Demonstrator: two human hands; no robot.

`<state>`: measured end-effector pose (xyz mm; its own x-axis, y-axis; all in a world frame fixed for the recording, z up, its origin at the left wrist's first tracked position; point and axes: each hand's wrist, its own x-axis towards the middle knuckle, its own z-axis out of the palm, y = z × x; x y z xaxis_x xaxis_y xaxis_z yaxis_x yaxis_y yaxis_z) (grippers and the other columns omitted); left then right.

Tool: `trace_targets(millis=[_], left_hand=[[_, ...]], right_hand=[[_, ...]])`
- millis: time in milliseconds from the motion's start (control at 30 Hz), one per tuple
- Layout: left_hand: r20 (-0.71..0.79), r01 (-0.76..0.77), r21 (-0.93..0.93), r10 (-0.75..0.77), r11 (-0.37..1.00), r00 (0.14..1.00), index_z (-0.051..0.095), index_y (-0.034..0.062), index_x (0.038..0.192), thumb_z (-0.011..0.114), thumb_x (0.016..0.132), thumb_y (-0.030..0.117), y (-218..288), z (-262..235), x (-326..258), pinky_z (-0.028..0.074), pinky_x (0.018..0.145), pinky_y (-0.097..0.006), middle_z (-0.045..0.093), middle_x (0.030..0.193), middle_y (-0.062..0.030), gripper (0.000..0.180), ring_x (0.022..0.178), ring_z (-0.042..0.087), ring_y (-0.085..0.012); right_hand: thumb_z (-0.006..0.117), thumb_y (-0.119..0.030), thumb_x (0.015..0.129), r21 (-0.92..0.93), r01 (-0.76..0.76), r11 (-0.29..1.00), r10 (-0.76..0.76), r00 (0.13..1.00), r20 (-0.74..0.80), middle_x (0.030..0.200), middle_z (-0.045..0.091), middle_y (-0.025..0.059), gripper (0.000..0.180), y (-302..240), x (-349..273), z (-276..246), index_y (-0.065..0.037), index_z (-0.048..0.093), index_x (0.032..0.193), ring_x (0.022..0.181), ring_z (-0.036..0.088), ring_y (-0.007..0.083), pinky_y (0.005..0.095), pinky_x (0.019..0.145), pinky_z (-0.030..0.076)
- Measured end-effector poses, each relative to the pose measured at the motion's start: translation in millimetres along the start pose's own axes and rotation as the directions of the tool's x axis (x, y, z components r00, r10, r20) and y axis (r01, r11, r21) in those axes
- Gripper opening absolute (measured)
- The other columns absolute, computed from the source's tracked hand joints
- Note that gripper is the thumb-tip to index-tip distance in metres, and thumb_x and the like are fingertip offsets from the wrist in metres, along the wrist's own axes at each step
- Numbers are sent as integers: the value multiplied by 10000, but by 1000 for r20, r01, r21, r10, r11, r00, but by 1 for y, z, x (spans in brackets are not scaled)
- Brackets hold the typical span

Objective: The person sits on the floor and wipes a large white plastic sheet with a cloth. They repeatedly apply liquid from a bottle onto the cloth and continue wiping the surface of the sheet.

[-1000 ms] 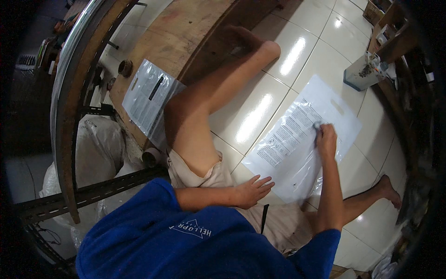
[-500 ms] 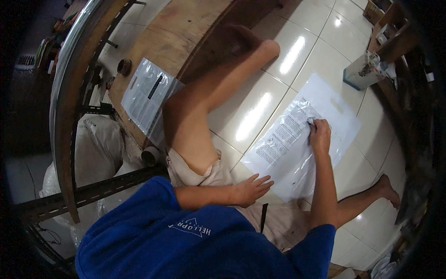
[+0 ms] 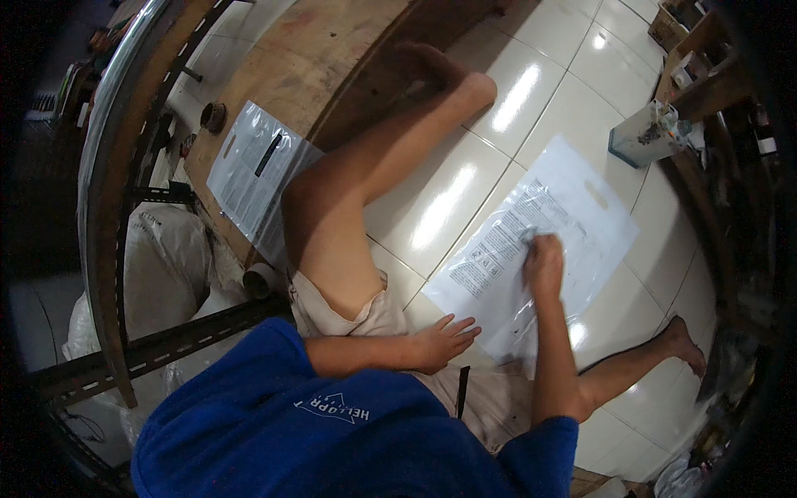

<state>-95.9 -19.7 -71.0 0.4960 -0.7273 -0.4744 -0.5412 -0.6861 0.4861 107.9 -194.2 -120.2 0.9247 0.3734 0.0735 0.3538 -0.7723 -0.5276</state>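
Note:
A white plastic bag [image 3: 594,228] with a cut-out handle and dark print lies flat on the tiled floor in front of me. Over its printed side my right hand [image 3: 544,264] is closed, blurred by motion, and presses a small crumpled wad [image 3: 529,236] to the plastic. Whether the wad is cloth or paper I cannot tell. My left hand [image 3: 444,344] holds nothing; its fingers are spread over my lap, close to the bag's near edge. Left of my bent knee, a second printed plastic bag [image 3: 256,170] lies on a wooden board, partly hidden by my leg.
A clear square container [image 3: 643,137] with murky contents stands on the floor beyond the bag. Wooden shelving [image 3: 714,87] lines the right side. At the left are a metal rack [image 3: 178,336], wrapped white sacks [image 3: 162,261], a brown tape roll [image 3: 212,117] and the wooden board [image 3: 311,50].
My right hand has slid left and toward me across the bag's print with the wad. My left hand stays spread in place. The whole view has shifted slightly.

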Motion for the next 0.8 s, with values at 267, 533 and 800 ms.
trace_targets(millis=[267,533,800], left_hand=[[-140,12,-126,-30,992,990,334,-26,1427,615,860,312,-16,-11,-2,186,1143,-532,217,1538,-202,717,1438,143,-371],[-281,315,99,-277,944,919,502,114,1362,575,842,283,-19,2,-28,336,1004,-610,257,1503,-266,552,1352,249,-499],[-186,404,71,-386,912,904,449,246,1413,535,884,300,-13,-8,-32,283,980,-698,141,1532,-289,538,1380,178,-517]], right_hand=[[574,-24,828,139,-39,989,40,999,-8,862,570,193,92,-7,27,-28,1,627,899,831,545,379,445,755,440],[555,-17,779,148,77,986,-112,962,250,937,566,191,203,-76,-75,17,-19,628,968,925,544,357,422,813,473],[564,6,810,-9,-114,993,113,989,-92,894,598,203,188,12,61,-25,-1,656,974,876,572,371,432,791,458]])
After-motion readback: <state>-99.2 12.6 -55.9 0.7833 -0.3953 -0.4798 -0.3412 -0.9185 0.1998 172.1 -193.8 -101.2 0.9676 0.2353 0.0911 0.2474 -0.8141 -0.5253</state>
